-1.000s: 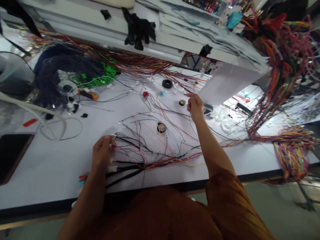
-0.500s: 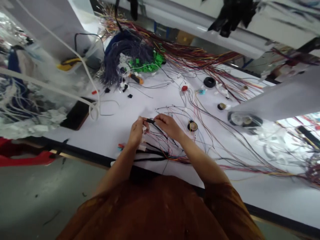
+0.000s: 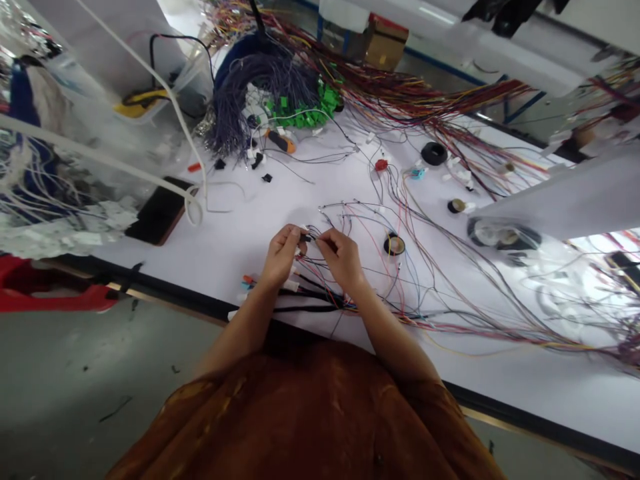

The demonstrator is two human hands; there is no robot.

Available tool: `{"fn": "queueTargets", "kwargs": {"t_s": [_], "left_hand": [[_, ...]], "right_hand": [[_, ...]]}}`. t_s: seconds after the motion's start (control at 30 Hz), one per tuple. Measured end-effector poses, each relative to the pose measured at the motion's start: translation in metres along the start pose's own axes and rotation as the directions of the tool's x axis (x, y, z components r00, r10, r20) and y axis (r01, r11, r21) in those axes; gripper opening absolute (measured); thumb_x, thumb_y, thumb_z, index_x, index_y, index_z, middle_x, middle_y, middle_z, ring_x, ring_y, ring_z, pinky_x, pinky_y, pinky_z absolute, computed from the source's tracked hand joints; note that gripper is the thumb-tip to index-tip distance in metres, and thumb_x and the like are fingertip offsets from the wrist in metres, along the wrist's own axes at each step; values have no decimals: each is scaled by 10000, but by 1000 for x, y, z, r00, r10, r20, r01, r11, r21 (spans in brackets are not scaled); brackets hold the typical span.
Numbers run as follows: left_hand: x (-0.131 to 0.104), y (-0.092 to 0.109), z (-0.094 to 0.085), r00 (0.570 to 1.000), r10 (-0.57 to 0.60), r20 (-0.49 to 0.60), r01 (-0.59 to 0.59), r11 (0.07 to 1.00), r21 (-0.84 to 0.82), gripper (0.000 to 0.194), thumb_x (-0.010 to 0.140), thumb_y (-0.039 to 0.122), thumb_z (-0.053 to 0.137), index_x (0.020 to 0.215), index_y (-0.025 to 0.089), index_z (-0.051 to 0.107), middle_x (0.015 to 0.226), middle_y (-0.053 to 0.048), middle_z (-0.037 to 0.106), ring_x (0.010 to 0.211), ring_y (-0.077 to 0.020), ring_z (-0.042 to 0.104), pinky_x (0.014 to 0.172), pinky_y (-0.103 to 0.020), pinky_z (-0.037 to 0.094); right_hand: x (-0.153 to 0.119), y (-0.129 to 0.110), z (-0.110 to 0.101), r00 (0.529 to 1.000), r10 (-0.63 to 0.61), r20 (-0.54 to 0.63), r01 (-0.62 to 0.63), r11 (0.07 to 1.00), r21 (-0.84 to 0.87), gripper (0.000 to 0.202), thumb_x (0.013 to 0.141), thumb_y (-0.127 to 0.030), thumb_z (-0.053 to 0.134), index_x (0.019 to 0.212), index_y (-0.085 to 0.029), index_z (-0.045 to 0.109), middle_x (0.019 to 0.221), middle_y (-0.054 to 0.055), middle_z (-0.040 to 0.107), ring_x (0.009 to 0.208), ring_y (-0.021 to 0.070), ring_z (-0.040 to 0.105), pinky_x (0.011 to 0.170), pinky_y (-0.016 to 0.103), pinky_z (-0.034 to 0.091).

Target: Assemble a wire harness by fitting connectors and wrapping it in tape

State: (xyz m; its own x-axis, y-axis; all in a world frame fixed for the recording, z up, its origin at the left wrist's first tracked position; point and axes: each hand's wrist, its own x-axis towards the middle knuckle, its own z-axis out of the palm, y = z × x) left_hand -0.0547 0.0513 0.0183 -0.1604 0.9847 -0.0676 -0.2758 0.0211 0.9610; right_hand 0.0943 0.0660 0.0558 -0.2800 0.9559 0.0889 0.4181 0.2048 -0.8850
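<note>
Near the front edge of the white table, my left hand (image 3: pixel 283 253) is closed on a small black connector (image 3: pixel 306 237) with thin wires at it. Just to its right, my right hand (image 3: pixel 341 256) has its thumb and forefinger pinched on a thin dark wire beside the connector. Below both hands lies a bundle of black-sleeved wires (image 3: pixel 320 300), with orange and white connectors at its left end. A roll of black tape (image 3: pixel 395 245) rests to the right of my right hand.
A dark phone (image 3: pixel 159 212) lies at the left. Behind are purple wires (image 3: pixel 235 100) with green connectors (image 3: pixel 305 113), an orange-black cutter (image 3: pixel 281 141) and another black tape roll (image 3: pixel 433 154). A white post (image 3: pixel 560 193) stands at the right, and loose wires run rightward.
The view has shifted, so the table contents appear slightly right and mostly higher. My right hand has turned more upright, and the black piece between my hands shows less.
</note>
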Motion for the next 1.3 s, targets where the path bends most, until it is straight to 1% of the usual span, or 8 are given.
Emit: {"fn": "queueTargets", "kwargs": {"t_s": [0.23, 0.37, 0.47, 0.57, 0.7, 0.93, 1.17, 1.3], "left_hand": [[0, 3, -3, 999, -39, -2, 39, 998, 57, 343, 888, 493, 586, 863, 164, 676, 528, 23, 513, 515, -93, 466, 528, -216, 393], [0, 1, -2, 993, -76, -88, 78, 997, 14, 132, 847, 284, 568, 815, 178, 640, 512, 36, 495, 476, -87, 436, 487, -205, 344], [1, -4, -2, 986, -66, -151, 59, 997, -49, 83, 776, 187, 520, 740, 184, 595, 507, 41, 475, 468, -84, 428, 475, -199, 321], [2, -8, -2, 992, -30, -121, 20, 996, -88, 72, 731, 170, 518, 699, 183, 581, 514, 38, 473, 483, -85, 445, 492, -201, 339], [2, -6, 0, 995, -17, -98, 10, 997, -77, 101, 727, 214, 528, 697, 180, 618, 511, 23, 478, 491, -90, 449, 493, -206, 344], [0, 3, 3, 997, -79, -3, 78, 985, -153, 90, 697, 187, 553, 612, 169, 575, 462, 20, 439, 447, -84, 428, 442, -192, 307], [1, 1, 0, 994, -98, 42, 103, 981, -161, 103, 705, 206, 575, 606, 177, 588, 421, 33, 391, 412, -85, 403, 423, -199, 306], [2, 0, 1, 995, -75, 62, 85, 981, -176, 103, 698, 162, 553, 611, 170, 606, 423, 30, 400, 410, -87, 414, 430, -203, 322]], "right_hand": [[-10, -7, 3, 994, -79, 72, 95, 964, -247, 202, 963, -275, 419, 822, -226, 555, 884, 48, 607, 798, 160, 555, 721, 263, 409], [-18, 5, -3, 992, -60, 107, 79, 980, -180, 193, 952, -277, 447, 826, -216, 580, 862, 36, 603, 787, 147, 556, 735, 254, 416], [-24, 24, -21, 997, 7, 79, -3, 999, -49, 181, 910, -287, 521, 766, -203, 591, 779, 13, 584, 745, 137, 547, 715, 248, 419], [-23, 43, -42, 986, 168, -10, -168, 985, 28, 196, 895, -322, 531, 769, -192, 606, 710, -9, 564, 685, 131, 531, 673, 248, 419], [-9, 56, -56, 969, 244, 45, -239, 966, -101, 137, 853, -278, 565, 808, -182, 652, 731, -5, 617, 694, 130, 547, 674, 251, 409], [1, 49, -57, 947, 310, 86, -240, 860, -450, 184, 855, -295, 613, 754, -164, 695, 796, 51, 683, 747, 156, 565, 660, 276, 350], [-8, 40, -52, 901, 388, 194, -261, 842, -473, 300, 862, -421, 629, 710, -176, 712, 670, 47, 649, 651, 156, 538, 607, 286, 310], [-11, 40, -40, 927, 333, 173, -242, 883, -403, 121, 824, -276, 652, 800, -171, 707, 756, 33, 663, 689, 147, 541, 632, 270, 332]]}}
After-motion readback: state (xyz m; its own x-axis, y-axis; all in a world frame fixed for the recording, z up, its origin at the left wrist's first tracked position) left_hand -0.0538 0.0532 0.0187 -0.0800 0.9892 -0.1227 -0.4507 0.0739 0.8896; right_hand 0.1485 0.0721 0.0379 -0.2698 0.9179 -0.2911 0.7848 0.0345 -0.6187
